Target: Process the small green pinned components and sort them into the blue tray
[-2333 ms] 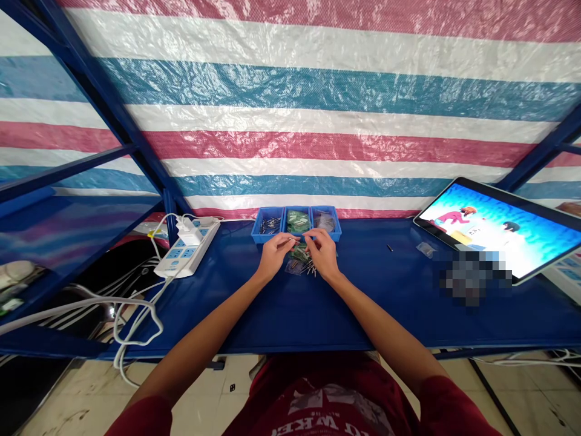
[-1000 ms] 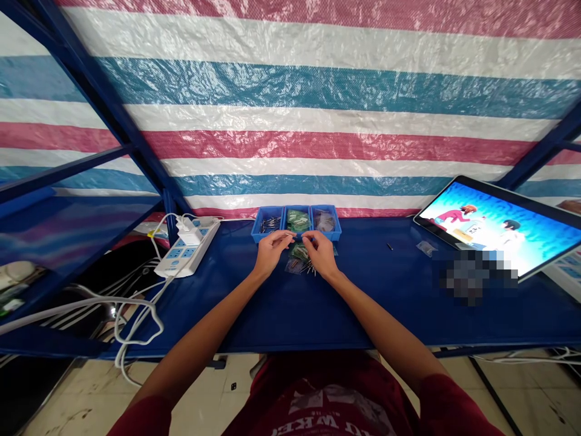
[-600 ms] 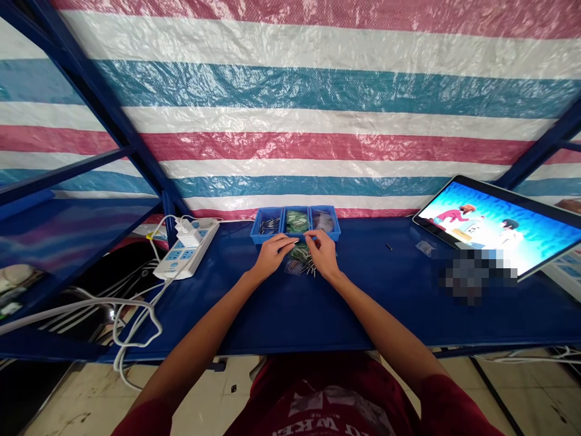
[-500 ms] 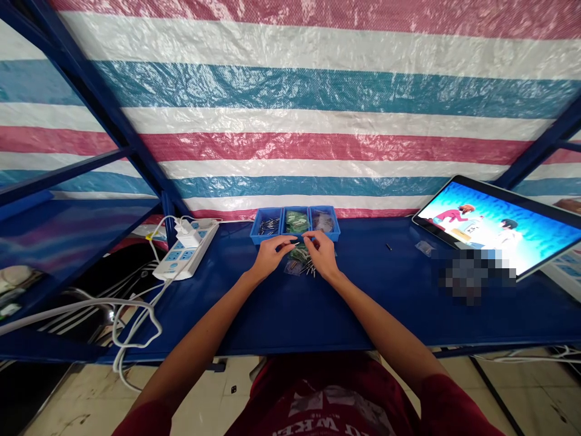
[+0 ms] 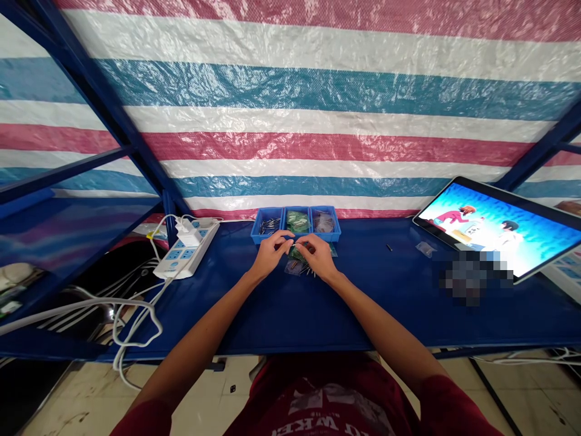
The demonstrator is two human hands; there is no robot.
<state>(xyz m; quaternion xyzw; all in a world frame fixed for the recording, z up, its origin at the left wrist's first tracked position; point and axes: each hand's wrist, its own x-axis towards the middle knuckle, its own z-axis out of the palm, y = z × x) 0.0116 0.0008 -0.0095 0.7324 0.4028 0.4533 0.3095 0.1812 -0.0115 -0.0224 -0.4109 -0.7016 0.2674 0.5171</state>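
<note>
My left hand (image 5: 269,256) is closed in a pinch, thumb against fingers. My right hand (image 5: 321,257) pinches too, its fingertips almost meeting the left ones. A small, thin whitish piece (image 5: 293,244) shows between the two pinches; its kind is too small to make out. Under the hands lies a loose pile of thin metal pieces (image 5: 310,272), a clear plastic bag (image 5: 294,267) and some green packets, partly covered by my right hand. Just behind stands a blue three-part bin (image 5: 255,238) with thin metal pieces (image 5: 271,226), green packets (image 5: 297,221) and clear bags (image 5: 324,221).
A white power strip (image 5: 187,257) with a plug and cables sits at the left. To the right are a small dark pin (image 5: 389,247), a clear bag (image 5: 425,249), a tilted tablet (image 5: 494,227) and a blurred-out object. Behind hangs a striped tarp (image 5: 318,148).
Both hands have closed together: the fingertips were apart, and now they pinch close to each other at the small whitish piece. My right hand's fingers have curled in and down.
</note>
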